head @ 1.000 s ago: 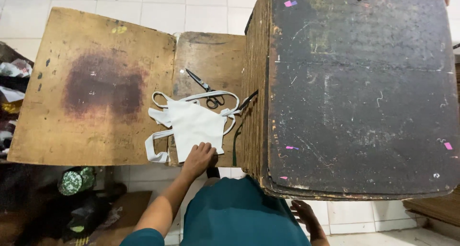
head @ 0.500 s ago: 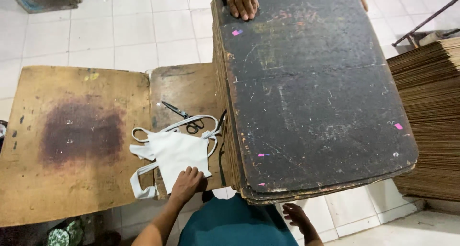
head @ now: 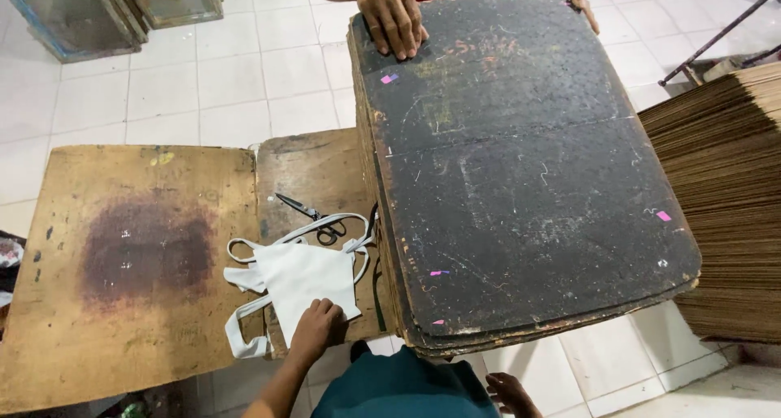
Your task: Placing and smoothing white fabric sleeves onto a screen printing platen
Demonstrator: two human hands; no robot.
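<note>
Down on the wooden surface (head: 122,337), the left hand (head: 317,327) presses flat on the near edge of a white cloth piece (head: 303,278); the grip isn't closed round anything, fingers just spread on the fabric. The right hand (head: 512,392) hangs low by the teal lap, fingers loosely curled, holding nothing as far as I can see. Scissors (head: 313,218) lie just beyond the cloth, tips pointing up-left, near its straps.

Risk-wise, I'd guess a strap could catch on the scissors and pull them along if the cloth slides. Another person's hand (head: 392,15) rests on top of the dark board stack (head: 521,166), which overhangs the surface; if it shifts, it could pin the cloth's right edge.

Cloth's long axis runs roughly near-to-far, its body narrowing away from the wearer, with looped straps trailing left and down.
</note>
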